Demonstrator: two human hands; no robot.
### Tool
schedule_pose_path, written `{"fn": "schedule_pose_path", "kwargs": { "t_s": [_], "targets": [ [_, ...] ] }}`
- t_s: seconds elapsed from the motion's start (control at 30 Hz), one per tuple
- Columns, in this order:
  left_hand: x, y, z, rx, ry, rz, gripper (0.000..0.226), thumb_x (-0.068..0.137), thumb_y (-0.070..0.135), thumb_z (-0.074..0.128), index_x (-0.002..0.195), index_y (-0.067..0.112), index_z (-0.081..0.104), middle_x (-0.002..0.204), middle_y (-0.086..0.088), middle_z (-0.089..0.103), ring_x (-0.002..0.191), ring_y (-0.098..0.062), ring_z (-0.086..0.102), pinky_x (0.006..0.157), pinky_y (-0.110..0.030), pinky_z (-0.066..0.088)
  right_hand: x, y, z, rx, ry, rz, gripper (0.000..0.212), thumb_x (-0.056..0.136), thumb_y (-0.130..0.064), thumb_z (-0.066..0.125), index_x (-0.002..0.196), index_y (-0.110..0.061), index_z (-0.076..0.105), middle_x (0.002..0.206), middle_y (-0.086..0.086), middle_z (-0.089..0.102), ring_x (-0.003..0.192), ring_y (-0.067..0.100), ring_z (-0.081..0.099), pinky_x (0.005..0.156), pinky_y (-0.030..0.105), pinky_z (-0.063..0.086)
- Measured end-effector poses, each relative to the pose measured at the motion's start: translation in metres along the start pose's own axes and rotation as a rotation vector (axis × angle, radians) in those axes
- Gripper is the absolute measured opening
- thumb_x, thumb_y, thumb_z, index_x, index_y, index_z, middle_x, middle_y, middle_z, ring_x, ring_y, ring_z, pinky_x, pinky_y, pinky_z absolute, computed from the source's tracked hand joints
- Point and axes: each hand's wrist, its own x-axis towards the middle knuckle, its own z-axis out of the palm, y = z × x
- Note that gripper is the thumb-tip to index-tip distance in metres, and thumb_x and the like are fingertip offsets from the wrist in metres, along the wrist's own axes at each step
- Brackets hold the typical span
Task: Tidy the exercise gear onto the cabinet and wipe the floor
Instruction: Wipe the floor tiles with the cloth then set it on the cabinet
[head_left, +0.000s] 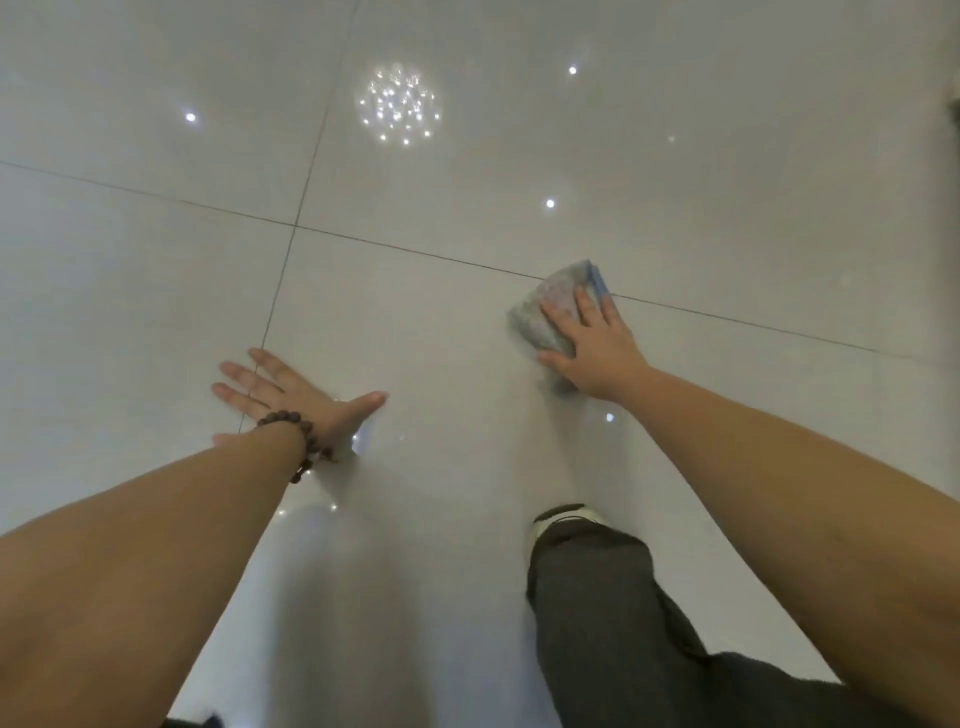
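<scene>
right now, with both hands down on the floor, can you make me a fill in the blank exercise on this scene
1. The right hand presses a folded ____ onto the tiled floor.
2. The left hand lies flat, fingers ____, holding nothing.
3. A beaded ____ circles the left wrist.
4. The cloth lies beside a dark grout ____.

Missing words: cloth; spread; bracelet; line

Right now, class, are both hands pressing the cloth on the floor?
No, only the right hand presses the cloth; the left hand lies flat on bare floor.
</scene>
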Motion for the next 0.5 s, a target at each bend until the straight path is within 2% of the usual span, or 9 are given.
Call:
{"fn": "schedule_pose_path", "kwargs": {
  "t_s": [0.13, 0.27, 0.4, 0.5],
  "targets": [
    [0.001, -0.016, -0.001, 0.074, -0.052, 0.050, 0.154, 0.046, 0.085, 0.067, 0.142, 0.019, -0.034, 0.149, -0.011, -0.039, 0.139, -0.031, -0.033, 0.107, -0.071, -0.003, -0.001, -0.004, -0.013, 0.031, 0.058, 0.056, 0.068, 0.089, -0.064, 0.043, 0.147, -0.047, 0.012, 0.160, -0.002, -0.002, 0.146, 0.032, 0.000, 0.115, 0.054, 0.014],
    [0.002, -0.020, 0.001, 0.084, -0.046, 0.075, 0.154, 0.045, 0.086, 0.065, 0.139, 0.021, -0.038, 0.147, -0.011, -0.042, 0.138, -0.031, -0.035, 0.106, -0.070, -0.005, -0.009, -0.004, -0.014, 0.132, 0.041, 0.053, 0.071, 0.089, -0.059, 0.048, 0.148, -0.044, 0.012, 0.160, -0.002, -0.009, 0.145, 0.035, 0.000, 0.118, 0.048, 0.010],
    [0.007, -0.021, 0.004, 0.079, -0.038, 0.086, 0.153, 0.046, 0.086, 0.065, 0.138, 0.021, -0.040, 0.145, -0.010, -0.045, 0.136, -0.031, -0.038, 0.105, -0.070, -0.008, -0.003, -0.005, -0.011, 0.128, 0.230, 0.040, 0.070, 0.083, -0.061, 0.055, 0.144, -0.041, 0.030, 0.159, 0.003, 0.004, 0.143, 0.034, 0.012, 0.115, 0.050, 0.018],
    [0.010, -0.023, 0.006, 0.066, -0.033, 0.090, 0.154, 0.045, 0.087, 0.064, 0.137, 0.021, -0.041, 0.145, -0.010, -0.046, 0.135, -0.031, -0.039, 0.104, -0.070, -0.010, 0.004, -0.009, 0.000, 0.264, 0.288, 0.035, 0.070, 0.082, -0.061, 0.057, 0.144, -0.043, 0.030, 0.160, 0.002, -0.004, 0.145, 0.031, 0.007, 0.117, 0.047, 0.015]
  ]
}}
